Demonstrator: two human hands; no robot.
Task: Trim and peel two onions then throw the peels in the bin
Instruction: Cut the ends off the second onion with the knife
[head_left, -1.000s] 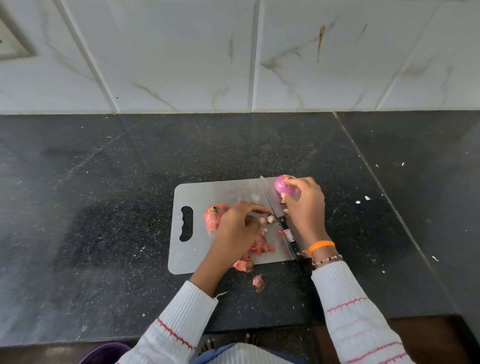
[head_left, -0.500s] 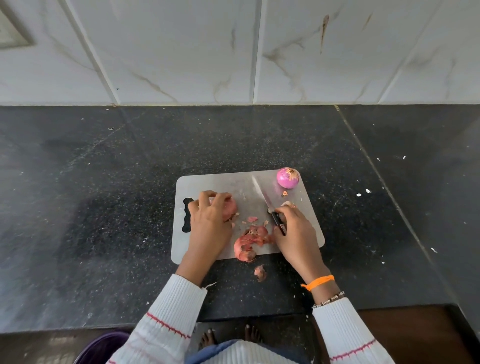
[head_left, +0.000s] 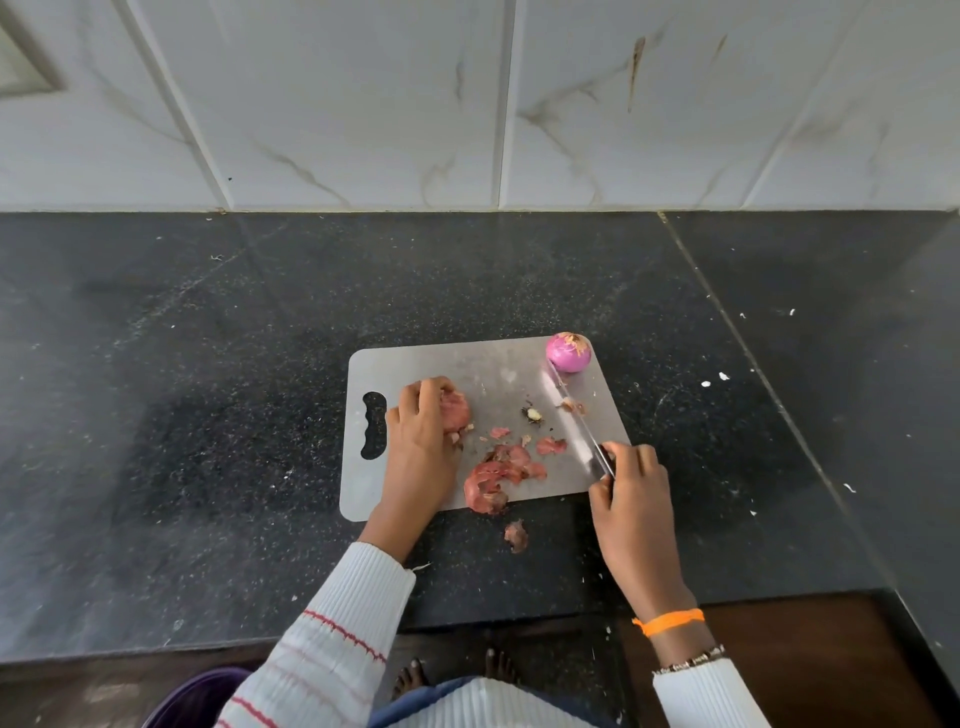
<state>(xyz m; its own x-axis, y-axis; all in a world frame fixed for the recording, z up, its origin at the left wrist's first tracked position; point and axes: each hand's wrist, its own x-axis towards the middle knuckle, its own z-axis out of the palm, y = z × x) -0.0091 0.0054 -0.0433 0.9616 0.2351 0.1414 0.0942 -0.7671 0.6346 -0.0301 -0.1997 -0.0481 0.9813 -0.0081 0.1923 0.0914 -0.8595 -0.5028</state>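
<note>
A steel cutting board (head_left: 483, 374) lies on the black counter. A peeled purple onion (head_left: 568, 352) sits at the board's far right corner. My left hand (head_left: 423, 431) grips an unpeeled reddish onion (head_left: 456, 410) near the board's handle hole. My right hand (head_left: 628, 483) holds a knife (head_left: 576, 421) by its handle at the board's right edge, blade pointing toward the peeled onion. Reddish peels (head_left: 498, 473) lie on the board's near side between my hands, and a trimmed root end (head_left: 533, 414) lies mid-board.
One peel scrap (head_left: 516, 535) lies on the counter (head_left: 208, 415) just off the board's near edge. A purple bin rim (head_left: 192, 699) shows at the bottom left below the counter edge. A tiled wall (head_left: 363, 104) stands behind.
My right hand set the peeled onion down at the board's far corner and took the knife handle. My left hand moved left from the peels onto the unpeeled onion.
</note>
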